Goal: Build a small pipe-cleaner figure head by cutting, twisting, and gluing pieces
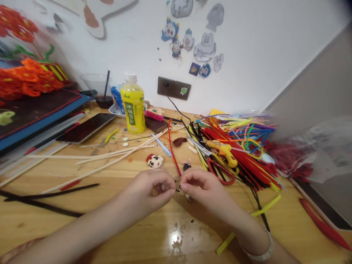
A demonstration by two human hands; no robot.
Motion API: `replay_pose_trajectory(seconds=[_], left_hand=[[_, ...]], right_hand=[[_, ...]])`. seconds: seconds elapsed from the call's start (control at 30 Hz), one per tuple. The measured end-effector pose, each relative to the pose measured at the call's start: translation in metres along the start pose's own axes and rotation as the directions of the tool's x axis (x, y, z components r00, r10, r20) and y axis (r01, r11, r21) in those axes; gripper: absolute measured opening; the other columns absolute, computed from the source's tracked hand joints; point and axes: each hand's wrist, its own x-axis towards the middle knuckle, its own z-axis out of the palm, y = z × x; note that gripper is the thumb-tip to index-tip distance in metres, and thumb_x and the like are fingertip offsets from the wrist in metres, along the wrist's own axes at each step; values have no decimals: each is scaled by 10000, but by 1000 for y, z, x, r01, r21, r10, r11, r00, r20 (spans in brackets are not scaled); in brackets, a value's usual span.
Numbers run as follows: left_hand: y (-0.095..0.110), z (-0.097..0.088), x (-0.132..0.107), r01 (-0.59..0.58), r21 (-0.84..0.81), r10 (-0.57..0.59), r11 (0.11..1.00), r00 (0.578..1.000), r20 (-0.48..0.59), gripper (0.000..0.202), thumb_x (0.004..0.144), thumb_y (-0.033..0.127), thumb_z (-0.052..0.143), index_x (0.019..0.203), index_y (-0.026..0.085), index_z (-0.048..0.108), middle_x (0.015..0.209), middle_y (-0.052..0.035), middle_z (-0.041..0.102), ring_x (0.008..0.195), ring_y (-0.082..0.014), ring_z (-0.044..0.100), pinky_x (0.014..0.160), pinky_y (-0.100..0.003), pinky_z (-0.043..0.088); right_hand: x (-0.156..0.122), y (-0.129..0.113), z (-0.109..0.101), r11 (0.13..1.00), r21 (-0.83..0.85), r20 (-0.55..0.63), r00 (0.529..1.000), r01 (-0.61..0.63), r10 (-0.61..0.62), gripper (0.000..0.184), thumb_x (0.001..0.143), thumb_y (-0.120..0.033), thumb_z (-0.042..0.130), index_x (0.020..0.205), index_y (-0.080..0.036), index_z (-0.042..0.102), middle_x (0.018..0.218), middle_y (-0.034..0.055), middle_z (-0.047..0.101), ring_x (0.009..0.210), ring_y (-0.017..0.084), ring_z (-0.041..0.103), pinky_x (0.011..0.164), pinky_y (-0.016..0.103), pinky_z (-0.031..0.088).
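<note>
Near the middle of the wooden table [132,234], my left hand [158,185] and my right hand [203,187] are held close together, fingertips almost meeting. Both are closed in a pinch of thumb and forefinger. Tiny dark bits show between the fingertips, too small to name. Just beyond them lies a red pipe cleaner [173,150], its near end reaching the right fingers. A small white face piece with a red top [154,161] lies beyond my left hand. A small black piece [187,166] sits behind my right hand, and another small object under it is partly hidden.
Scissors [202,146], a yellow glue gun [224,150] and a heap of coloured pipe cleaners [244,161] lie to the right. Pale sticks [110,161], a phone [86,128] and black pipe cleaners [41,203] are left. A yellow bottle [132,104] and a cup [103,101] stand behind.
</note>
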Motion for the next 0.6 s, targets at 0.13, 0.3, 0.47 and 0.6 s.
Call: replay_pose_trajectory(seconds=[0.13, 0.3, 0.47, 0.6], left_hand=[[-5, 2, 0, -4, 13, 4, 1000, 999, 41, 150, 735, 194, 492, 622, 151, 580, 558, 33, 516, 504, -75, 460, 485, -162, 369], [-6, 3, -1, -18, 40, 16, 999, 998, 55, 133, 730, 171, 490, 640, 150, 584, 577, 26, 536, 515, -76, 469, 499, -164, 376], [-4, 3, -1, -6, 58, 3, 998, 999, 48, 135, 726, 166, 490, 631, 151, 584, 570, 27, 532, 507, -75, 466, 490, -162, 372], [-4, 3, -1, -5, 50, 2, 999, 998, 58, 137, 730, 168, 491, 630, 151, 583, 573, 28, 530, 508, -73, 465, 489, -161, 370]], right_hand=[[-1, 0, -1, 994, -110, 13, 1000, 15, -14, 93, 741, -199, 562, 659, -164, 590, 703, 12, 569, 702, 136, 530, 637, 252, 410], [-1, 1, 0, 983, -180, -9, 999, 41, -43, 98, 726, -152, 571, 634, -168, 602, 691, 7, 578, 702, 135, 541, 655, 252, 414], [-1, 2, 2, 980, -195, -16, 998, 49, -54, 107, 716, -131, 582, 619, -171, 606, 681, 1, 585, 687, 130, 545, 665, 252, 414], [-1, 2, 4, 976, -208, -26, 997, 63, -69, 111, 713, -141, 589, 608, -171, 608, 664, -3, 583, 677, 129, 544, 660, 254, 415]])
